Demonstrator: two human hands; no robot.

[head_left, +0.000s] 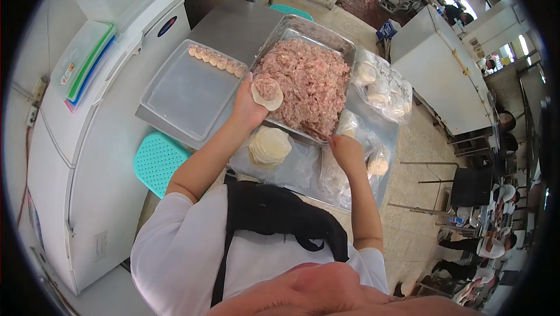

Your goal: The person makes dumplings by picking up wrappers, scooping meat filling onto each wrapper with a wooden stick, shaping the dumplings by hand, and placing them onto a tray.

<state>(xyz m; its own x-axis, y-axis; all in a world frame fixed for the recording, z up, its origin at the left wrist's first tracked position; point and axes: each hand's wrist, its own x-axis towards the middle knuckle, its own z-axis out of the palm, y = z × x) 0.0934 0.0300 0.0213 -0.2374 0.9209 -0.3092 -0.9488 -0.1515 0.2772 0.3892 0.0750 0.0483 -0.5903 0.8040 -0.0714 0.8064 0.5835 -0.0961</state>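
Left hand (249,106) cups a meat-topped wrapper (268,94); right hand (347,154) grips a thin utensil (318,134).

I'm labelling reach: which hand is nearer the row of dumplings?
Left. The left hand, holding a filled wrapper, is close to the row of dumplings; the right hand is farther, at the near edge of the meat pan.

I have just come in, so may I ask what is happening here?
The person's left hand holds a round wrapper topped with ground meat. The right hand grips a thin utensil at the near edge of a metal pan of meat. One row of dumplings lines the far edge of a tray; a wrapper stack sits near the pan.
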